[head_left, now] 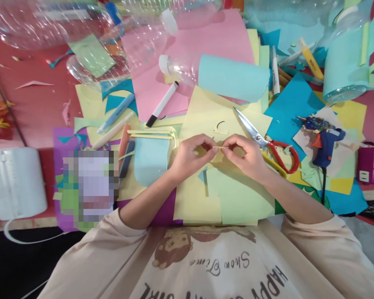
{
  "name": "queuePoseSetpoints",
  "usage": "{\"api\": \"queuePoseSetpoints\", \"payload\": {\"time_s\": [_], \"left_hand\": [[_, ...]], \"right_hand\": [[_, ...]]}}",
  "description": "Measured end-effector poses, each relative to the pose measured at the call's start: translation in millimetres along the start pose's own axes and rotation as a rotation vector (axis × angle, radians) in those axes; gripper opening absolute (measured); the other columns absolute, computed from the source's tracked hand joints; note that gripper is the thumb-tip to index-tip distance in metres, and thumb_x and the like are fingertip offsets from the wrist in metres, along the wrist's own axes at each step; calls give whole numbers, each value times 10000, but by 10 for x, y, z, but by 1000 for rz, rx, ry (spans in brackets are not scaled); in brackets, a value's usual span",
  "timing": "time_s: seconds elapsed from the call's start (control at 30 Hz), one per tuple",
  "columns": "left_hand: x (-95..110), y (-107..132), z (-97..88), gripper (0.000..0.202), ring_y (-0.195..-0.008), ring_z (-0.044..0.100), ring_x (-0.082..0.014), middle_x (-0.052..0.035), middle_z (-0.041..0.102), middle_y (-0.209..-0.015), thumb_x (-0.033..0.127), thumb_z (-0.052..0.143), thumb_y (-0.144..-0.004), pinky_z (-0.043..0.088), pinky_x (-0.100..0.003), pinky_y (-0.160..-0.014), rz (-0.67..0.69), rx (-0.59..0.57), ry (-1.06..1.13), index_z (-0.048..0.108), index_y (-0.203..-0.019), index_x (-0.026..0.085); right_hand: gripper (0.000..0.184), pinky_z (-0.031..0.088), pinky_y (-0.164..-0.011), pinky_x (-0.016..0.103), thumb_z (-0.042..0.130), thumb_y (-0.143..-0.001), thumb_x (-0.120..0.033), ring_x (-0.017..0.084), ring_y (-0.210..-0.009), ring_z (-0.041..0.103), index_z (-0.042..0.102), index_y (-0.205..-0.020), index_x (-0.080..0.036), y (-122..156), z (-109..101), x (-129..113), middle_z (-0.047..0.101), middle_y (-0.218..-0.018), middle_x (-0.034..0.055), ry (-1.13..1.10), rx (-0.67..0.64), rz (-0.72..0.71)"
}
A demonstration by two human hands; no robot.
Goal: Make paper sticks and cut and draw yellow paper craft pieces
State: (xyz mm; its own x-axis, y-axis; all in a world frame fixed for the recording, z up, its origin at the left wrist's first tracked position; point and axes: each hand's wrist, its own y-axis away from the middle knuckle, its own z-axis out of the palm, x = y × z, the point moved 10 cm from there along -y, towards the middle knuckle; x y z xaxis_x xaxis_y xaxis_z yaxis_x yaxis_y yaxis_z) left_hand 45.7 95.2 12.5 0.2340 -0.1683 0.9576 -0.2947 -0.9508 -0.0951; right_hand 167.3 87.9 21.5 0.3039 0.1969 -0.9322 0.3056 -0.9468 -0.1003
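Between my two hands a small strip of yellow paper (220, 147) is stretched level, seen nearly edge-on. My left hand (195, 154) pinches one end between thumb and fingertips. The other end is pinched the same way by my right hand (243, 155). Beneath lie sheets of pale yellow paper (193, 120) and light green paper (246, 193). Just beyond the fingertips is a scrap with a black curved line (220, 126). Scissors with red handles (271, 144) rest, blades parted slightly, beside my right hand. A light blue paper piece (151, 160) lies left of my left hand.
A bottle wrapped in light blue paper (233, 77) lies at the back; another wrapped bottle (345, 62) stands at right. A blue glue gun (326, 145) sits on paper at right. Left are a black-capped marker (162, 104), a white pouch (17, 182) and clear bottles (50, 23).
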Motion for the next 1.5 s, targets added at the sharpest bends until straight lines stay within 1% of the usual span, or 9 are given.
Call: {"api": "queuePoseSetpoints", "payload": {"time_s": [0.17, 0.37, 0.6, 0.77, 0.87, 1.0, 1.17, 1.4, 1.5], "left_hand": [[-22, 5, -29, 146, -632, 634, -107, -1, 693, -683, 289, 651, -820, 511, -209, -609, -26, 26, -16, 645, -717, 185], [-22, 7, -41, 148, -637, 641, -108, 3, 703, -691, 295, 651, -825, 518, -210, -611, -26, 36, -39, 658, -720, 191], [-102, 11, -68, 238, -665, 644, -114, -9, 698, -732, 417, 675, -805, 528, -219, -644, -75, 81, 37, 650, -746, 188], [-62, -4, -5, 185, -641, 627, -110, -5, 678, -691, 338, 658, -814, 511, -211, -618, -66, 3, 26, 630, -718, 182], [-14, -10, 40, 184, -662, 631, -122, -19, 685, -717, 343, 646, -818, 517, -229, -638, -29, -49, 11, 633, -735, 180], [24, 0, 6, 180, -670, 634, -118, -12, 690, -718, 334, 623, -842, 512, -232, -658, 20, -17, -35, 645, -737, 189], [39, 10, -76, 142, -645, 622, -107, 9, 680, -698, 276, 611, -840, 498, -224, -634, 34, 63, -54, 632, -725, 195], [48, 4, -26, 97, -666, 635, -109, 1, 684, -721, 256, 639, -822, 512, -221, -648, 44, 13, -6, 628, -752, 189], [60, 13, -45, 95, -647, 625, -99, 9, 674, -699, 224, 631, -826, 504, -209, -632, 62, 29, -31, 626, -738, 189]], "right_hand": [[106, 471, -605, 239, 590, -869, -245, 103, -642, 562, 574, -774, -201, 0, -5, 43, 620, -711, -13, -4, -14, 32], [96, 469, -589, 231, 601, -859, -247, 100, -634, 570, 580, -776, -202, -4, -4, 57, 621, -708, -18, -5, -10, 45], [91, 472, -587, 230, 612, -849, -270, 101, -636, 581, 579, -797, -202, 4, -20, 120, 612, -707, -21, -57, 12, 102], [116, 495, -620, 242, 604, -863, -296, 105, -663, 582, 578, -793, -208, 12, -78, 81, 627, -740, -12, -94, 63, 84], [113, 498, -634, 250, 600, -866, -287, 111, -676, 581, 583, -786, -209, 14, -68, 52, 631, -735, -9, -88, 53, 61], [112, 484, -623, 243, 605, -867, -287, 106, -663, 569, 593, -793, -204, 12, -2, 64, 625, -722, -14, -61, -12, 56], [91, 448, -600, 240, 607, -861, -258, 102, -640, 552, 595, -790, -203, 7, 10, 64, 627, -716, -18, 1, -27, 37], [120, 407, -584, 244, 587, -859, -214, 101, -624, 520, 547, -746, -202, 12, 23, -24, 588, -688, -23, 93, -32, -60], [126, 410, -587, 250, 584, -861, -210, 107, -628, 523, 541, -742, -206, 14, 33, -31, 589, -684, -22, 105, -33, -70]]}}
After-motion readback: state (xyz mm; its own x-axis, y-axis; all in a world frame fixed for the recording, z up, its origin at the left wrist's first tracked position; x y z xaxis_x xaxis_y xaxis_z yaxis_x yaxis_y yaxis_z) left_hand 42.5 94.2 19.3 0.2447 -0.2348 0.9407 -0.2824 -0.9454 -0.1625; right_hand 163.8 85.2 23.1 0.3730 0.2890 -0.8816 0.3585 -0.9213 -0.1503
